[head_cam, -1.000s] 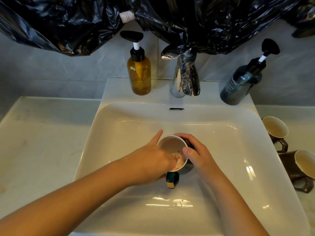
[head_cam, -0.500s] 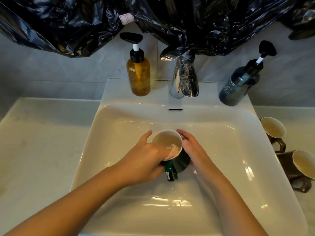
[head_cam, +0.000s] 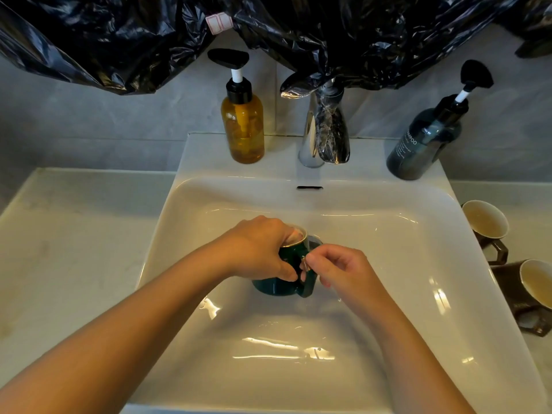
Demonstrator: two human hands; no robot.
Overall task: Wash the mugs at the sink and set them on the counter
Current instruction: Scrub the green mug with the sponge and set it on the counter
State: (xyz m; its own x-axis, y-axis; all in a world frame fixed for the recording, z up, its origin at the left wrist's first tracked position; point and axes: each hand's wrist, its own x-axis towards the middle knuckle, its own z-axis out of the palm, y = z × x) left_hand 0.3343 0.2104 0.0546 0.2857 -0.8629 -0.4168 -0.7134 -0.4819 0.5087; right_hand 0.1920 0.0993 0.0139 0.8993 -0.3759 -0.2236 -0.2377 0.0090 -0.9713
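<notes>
A dark green mug (head_cam: 277, 283) with a white inside stands in the middle of the white sink (head_cam: 388, 234). My left hand (head_cam: 260, 249) covers its mouth, fingers curled down inside and thumb on the outer wall. My right hand (head_cam: 337, 267) pinches the mug's handle (head_cam: 309, 282) from the right. Two brown mugs lie on their sides on the right counter, one further back (head_cam: 485, 225) and one nearer (head_cam: 528, 288).
An amber pump bottle (head_cam: 242, 127) stands at the sink's back left and a dark blue pump bottle (head_cam: 424, 141) at its back right. The tap (head_cam: 324, 130) between them is wrapped in black plastic. Black plastic sheeting (head_cam: 268, 34) hangs above. White counter (head_cam: 65, 249) extends left.
The mug has turned upright from a tilt toward me. My left hand moved over the mouth and into it. My right hand shifted from the far rim to the handle.
</notes>
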